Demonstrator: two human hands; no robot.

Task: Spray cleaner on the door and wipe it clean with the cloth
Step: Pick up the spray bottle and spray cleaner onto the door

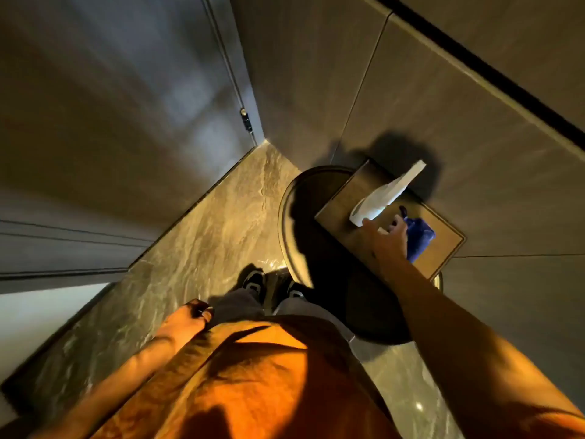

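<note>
Head view: right hand (387, 237) reaching over tray on round counter (286, 217), fingers spread, grasping nothing, fingertips at white spray bottle (384, 196); blue cloth (421, 237) just beside. Left hand (186, 316) loosely curled, empty. Door (110, 106) at left. Risk: hasty grab topples bottle.

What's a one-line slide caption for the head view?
Right hand reaching for white spray bottle beside blue cloth on brown square tray; left hand hangs at side.

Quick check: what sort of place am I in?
Probably an indoor hallway corner: polished marble floor, tiled wall, a hinged door, and a round side table against the wall.
</note>
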